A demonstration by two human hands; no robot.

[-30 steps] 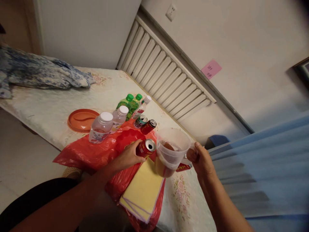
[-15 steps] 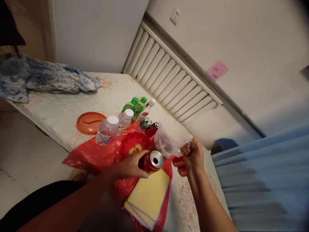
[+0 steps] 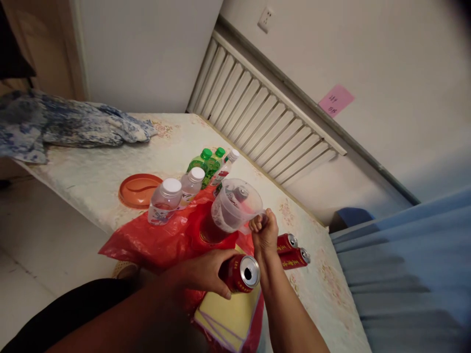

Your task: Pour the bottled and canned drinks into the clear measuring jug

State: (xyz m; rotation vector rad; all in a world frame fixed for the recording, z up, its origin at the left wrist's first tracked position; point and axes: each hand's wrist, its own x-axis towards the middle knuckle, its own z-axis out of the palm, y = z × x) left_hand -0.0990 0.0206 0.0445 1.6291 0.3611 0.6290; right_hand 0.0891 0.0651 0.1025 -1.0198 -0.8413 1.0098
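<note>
My left hand (image 3: 211, 272) is wrapped round a red can (image 3: 241, 274), its opened top turned toward me, above a folded yellow cloth (image 3: 230, 314). My right hand (image 3: 265, 229) grips the handle of a clear plastic measuring jug (image 3: 237, 206). The jug hangs over a red dish (image 3: 206, 235) on a red plastic bag (image 3: 147, 240). Two more red cans (image 3: 292, 258) lie on the table beside my right wrist. Behind the jug another can is mostly hidden.
Two white-capped bottles (image 3: 165, 202), two green-capped bottles (image 3: 200, 162) and a slim bottle (image 3: 224, 169) stand beyond the bag. An orange plate (image 3: 140, 191) lies left on the table (image 3: 88, 171). Patterned fabric (image 3: 81, 125), a radiator (image 3: 257, 103) and a blue curtain (image 3: 405, 274) surround it.
My right hand has moved left with the jug, which now covers part of the red dish. My left hand and its can have shifted slightly right and nearer me.
</note>
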